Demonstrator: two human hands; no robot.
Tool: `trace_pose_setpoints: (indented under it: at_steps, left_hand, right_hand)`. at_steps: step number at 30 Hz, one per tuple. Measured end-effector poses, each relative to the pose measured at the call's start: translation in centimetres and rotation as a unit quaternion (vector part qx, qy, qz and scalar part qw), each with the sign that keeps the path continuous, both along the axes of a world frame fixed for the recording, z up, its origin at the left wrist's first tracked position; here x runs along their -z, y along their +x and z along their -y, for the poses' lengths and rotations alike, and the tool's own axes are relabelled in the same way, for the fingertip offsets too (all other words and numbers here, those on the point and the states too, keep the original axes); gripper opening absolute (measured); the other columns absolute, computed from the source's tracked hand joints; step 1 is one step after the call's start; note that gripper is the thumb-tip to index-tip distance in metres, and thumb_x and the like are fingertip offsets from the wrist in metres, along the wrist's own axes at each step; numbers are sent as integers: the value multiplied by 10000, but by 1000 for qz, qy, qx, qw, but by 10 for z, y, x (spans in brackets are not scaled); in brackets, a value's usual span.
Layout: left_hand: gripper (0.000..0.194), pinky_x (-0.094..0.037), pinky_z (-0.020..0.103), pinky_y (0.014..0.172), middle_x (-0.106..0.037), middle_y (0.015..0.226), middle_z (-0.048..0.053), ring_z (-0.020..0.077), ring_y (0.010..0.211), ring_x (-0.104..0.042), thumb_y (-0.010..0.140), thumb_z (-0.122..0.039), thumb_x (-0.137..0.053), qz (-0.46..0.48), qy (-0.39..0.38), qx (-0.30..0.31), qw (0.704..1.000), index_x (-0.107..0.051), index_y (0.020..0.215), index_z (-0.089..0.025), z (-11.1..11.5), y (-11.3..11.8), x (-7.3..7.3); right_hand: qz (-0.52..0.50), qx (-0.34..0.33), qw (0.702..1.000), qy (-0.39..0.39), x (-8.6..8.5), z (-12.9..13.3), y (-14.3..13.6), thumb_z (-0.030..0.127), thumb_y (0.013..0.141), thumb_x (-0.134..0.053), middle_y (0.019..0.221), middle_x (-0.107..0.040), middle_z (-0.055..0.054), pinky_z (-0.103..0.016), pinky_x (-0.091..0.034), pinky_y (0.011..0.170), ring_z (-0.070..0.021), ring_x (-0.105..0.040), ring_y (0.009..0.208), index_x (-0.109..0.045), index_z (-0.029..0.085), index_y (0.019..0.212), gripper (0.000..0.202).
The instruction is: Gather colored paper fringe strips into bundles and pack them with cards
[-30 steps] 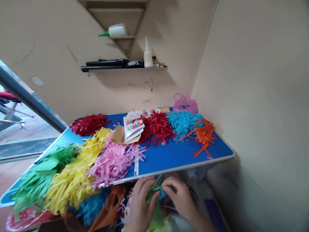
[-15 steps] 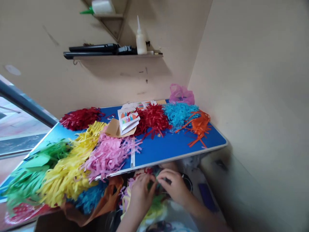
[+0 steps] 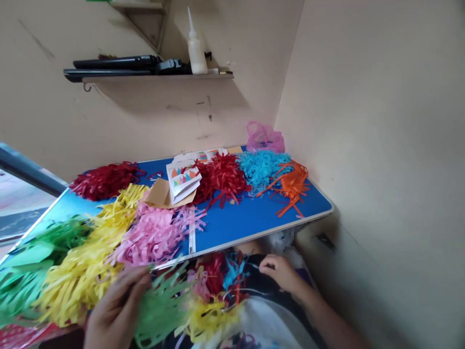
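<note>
My left hand [image 3: 118, 308] is closed at the table's front edge, pinching the top of a green fringed paper tassel [image 3: 162, 303] that hangs to its right. To the right, over my lap, my right hand [image 3: 281, 272] is pinched shut on what looks like a thin white string; the fingertips partly hide it. Between the hands, several tassels lie on my lap: a red tassel [image 3: 214, 272], a blue tassel [image 3: 233, 272], a pink tassel [image 3: 199, 281] and a yellow tassel [image 3: 209, 317].
The blue table [image 3: 232, 225] holds heaps of green [image 3: 32, 283], yellow [image 3: 82, 264], pink [image 3: 156, 235], red [image 3: 107, 180], light-blue [image 3: 263, 167] and orange fringed paper [image 3: 293, 180]. Folded printed cards [image 3: 183, 179] lie among them. Above, a wall shelf [image 3: 145, 77] carries a squeeze bottle [image 3: 197, 53].
My hands, close together before, have moved apart. The left has gone left and toward me with the green tassel; the right has shifted right. The view has turned slightly.
</note>
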State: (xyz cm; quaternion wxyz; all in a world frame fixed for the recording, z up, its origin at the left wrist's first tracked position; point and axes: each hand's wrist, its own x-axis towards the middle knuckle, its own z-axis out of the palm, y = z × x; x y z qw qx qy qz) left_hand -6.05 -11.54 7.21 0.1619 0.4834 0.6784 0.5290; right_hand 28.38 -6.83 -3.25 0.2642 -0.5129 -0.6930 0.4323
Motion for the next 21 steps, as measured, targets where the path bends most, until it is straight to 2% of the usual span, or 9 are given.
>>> trace_pose_setpoints:
  at_steps: [2, 3, 6, 8, 10, 12, 21]
  left_hand:
    - [348, -568, 292, 691, -761, 793, 42, 220, 748, -690, 589, -533, -797, 47, -75, 113, 990, -772, 744, -223, -6, 31, 6]
    - [337, -562, 297, 677, -761, 783, 50, 219, 728, -686, 595, -514, -802, 82, -106, 138, 981, -769, 747, -215, -9, 48, 11]
    - [319, -522, 257, 612, -725, 705, 34, 180, 668, -659, 638, -472, -802, 229, -163, 185, 942, -736, 771, -190, -13, 94, 28]
    - [333, -490, 229, 573, -696, 659, 9, 148, 619, -634, 633, -443, -824, 339, -187, 189, 903, -710, 806, -182, -12, 108, 35]
    - [354, -467, 214, 550, -687, 644, -4, 125, 578, -613, 624, -419, -842, 412, -205, 186, 868, -694, 837, -178, -10, 110, 37]
    - [369, -452, 209, 536, -689, 637, -3, 115, 553, -602, 618, -410, -851, 440, -214, 186, 852, -689, 848, -171, -8, 107, 38]
    - [371, -449, 207, 508, -693, 625, -10, 109, 509, -594, 620, -406, -853, 455, -221, 183, 843, -688, 854, -170, -5, 104, 44]
  right_hand:
    - [-53, 16, 998, -15, -24, 4, -15, 234, 855, -530, 651, -670, -1, -242, -456, 599, -154, -620, 615, -716, 191, 772, 208]
    - [-87, 25, 996, -21, -36, 7, -25, 241, 860, -532, 627, -663, 7, -232, -451, 578, -145, -613, 584, -710, 190, 768, 206]
    - [-146, 53, 988, -13, -64, 15, -53, 233, 833, -569, 581, -632, 19, -215, -424, 540, -121, -577, 522, -681, 180, 693, 188]
    - [-144, 56, 988, -1, -73, 18, -65, 225, 821, -579, 560, -609, 26, -212, -405, 522, -112, -547, 496, -673, 177, 673, 182]
    - [-141, 48, 989, 5, -75, 19, -70, 208, 812, -582, 577, -617, 24, -212, -401, 522, -111, -539, 504, -674, 178, 665, 176]
    - [-136, 36, 990, 10, -73, 19, -71, 191, 806, -587, 603, -634, 22, -212, -405, 534, -115, -547, 530, -677, 181, 660, 172]
    - [-114, 34, 993, 21, -74, 19, -73, 154, 772, -564, 599, -628, 18, -219, -409, 575, -128, -561, 577, -646, 173, 634, 162]
